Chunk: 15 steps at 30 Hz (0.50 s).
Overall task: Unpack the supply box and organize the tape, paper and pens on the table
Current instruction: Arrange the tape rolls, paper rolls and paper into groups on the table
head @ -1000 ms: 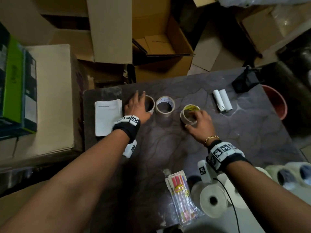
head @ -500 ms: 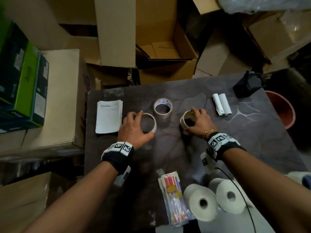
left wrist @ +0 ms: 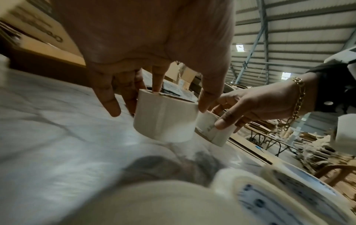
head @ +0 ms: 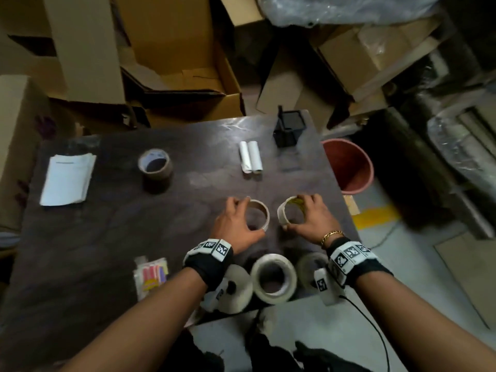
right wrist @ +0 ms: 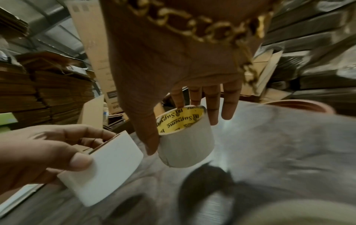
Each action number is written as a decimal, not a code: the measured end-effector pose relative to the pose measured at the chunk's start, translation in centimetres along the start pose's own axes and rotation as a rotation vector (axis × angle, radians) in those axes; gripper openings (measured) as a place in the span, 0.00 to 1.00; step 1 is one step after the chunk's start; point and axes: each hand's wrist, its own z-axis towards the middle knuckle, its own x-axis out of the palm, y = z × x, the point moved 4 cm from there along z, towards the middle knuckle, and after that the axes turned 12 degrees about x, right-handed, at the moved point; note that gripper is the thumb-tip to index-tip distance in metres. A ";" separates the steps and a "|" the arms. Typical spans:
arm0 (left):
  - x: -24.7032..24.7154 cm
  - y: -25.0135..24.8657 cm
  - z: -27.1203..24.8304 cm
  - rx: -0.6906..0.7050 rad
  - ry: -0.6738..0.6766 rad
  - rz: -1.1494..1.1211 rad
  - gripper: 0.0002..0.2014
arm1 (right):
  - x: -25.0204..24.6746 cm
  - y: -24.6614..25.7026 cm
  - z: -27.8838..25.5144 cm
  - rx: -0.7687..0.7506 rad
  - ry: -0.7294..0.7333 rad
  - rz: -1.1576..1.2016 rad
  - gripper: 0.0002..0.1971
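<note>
My left hand [head: 248, 218] grips a plain white tape roll [head: 264, 214] between thumb and fingers, just above the dark table [head: 107, 237]. Right beside it, my right hand [head: 298, 214] grips a white tape roll with a yellow printed core [head: 281, 214], also lifted. The left wrist view shows the white roll [left wrist: 165, 120] with the other roll [left wrist: 213, 130] behind it. In the right wrist view the yellow-core roll [right wrist: 186, 146] hangs over its shadow. A brown tape roll [head: 155, 166], a paper stack [head: 68, 178] and a pen pack [head: 151, 275] lie on the table.
Two small white paper rolls [head: 251, 159] and a black holder [head: 290, 127] sit at the far side. Large pale rolls [head: 273, 277] crowd the near edge under my wrists. A red bin [head: 349, 165] stands off the right edge, with open cardboard boxes [head: 188, 84] behind.
Both hands have pulled their tape rolls away from the far row toward the near right of the table and lifted them. The brown roll stayed in place.
</note>
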 end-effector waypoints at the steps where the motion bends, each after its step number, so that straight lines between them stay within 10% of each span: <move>1: 1.7 -1.6 0.5 0.007 0.024 0.012 0.45 | -0.7 -2.2 0.1 0.023 -0.008 -0.015 0.49; 15: 12.0 -11.1 4.7 0.019 0.242 0.138 0.47 | -2.1 -13.2 1.2 0.080 0.035 -0.092 0.51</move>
